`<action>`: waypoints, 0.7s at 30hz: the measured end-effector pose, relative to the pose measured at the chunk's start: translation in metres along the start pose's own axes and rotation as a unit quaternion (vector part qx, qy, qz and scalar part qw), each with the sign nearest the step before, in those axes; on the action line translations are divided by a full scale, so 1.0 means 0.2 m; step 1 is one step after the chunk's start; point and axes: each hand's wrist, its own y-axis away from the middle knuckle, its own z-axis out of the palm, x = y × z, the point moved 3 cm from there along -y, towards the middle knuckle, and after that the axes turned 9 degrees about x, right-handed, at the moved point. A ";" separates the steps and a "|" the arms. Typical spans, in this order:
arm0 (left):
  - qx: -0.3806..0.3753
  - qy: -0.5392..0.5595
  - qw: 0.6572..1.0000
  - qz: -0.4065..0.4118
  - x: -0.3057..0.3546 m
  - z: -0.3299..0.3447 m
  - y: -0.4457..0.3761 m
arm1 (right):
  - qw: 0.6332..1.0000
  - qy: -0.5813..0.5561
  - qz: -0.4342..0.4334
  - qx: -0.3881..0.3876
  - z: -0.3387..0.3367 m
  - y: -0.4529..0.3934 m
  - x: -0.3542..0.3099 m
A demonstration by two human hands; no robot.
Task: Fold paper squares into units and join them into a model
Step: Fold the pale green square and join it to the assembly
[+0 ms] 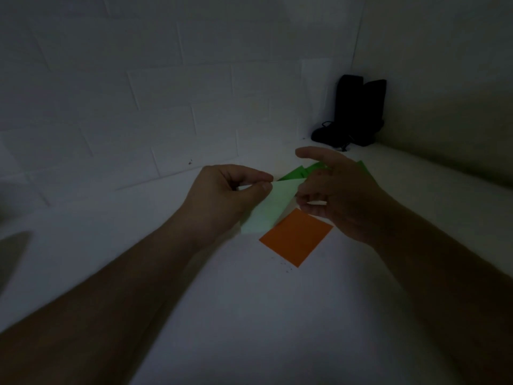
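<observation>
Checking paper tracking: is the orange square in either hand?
No, the orange square lies flat on the table; the left hand pinches pale green paper.

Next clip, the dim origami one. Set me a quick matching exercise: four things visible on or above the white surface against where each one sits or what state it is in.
Things:
1. pale green paper
2. orange square
3. dark green paper
4. black object

Places or states:
A. stands in the far corner
B. lies flat, nearest the camera
C. pinched by the left hand
D. partly hidden beyond the right hand

Pairs: 1-C, 2-B, 3-D, 4-A
</observation>
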 end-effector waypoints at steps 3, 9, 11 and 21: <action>-0.001 0.000 1.000 -0.012 0.00 0.00 0.00 | 1.000 0.018 -0.011 0.000 0.00 0.00 0.00; -0.014 0.013 1.000 -0.021 -0.02 0.01 0.00 | 0.998 0.035 -0.049 0.008 0.01 0.01 -0.02; -0.015 0.019 0.999 -0.025 -0.02 0.01 -0.01 | 0.997 0.039 -0.062 0.014 0.01 0.02 -0.02; 0.006 0.047 0.998 -0.042 -0.03 0.00 -0.02 | 0.998 -0.033 0.033 0.031 0.05 0.00 -0.01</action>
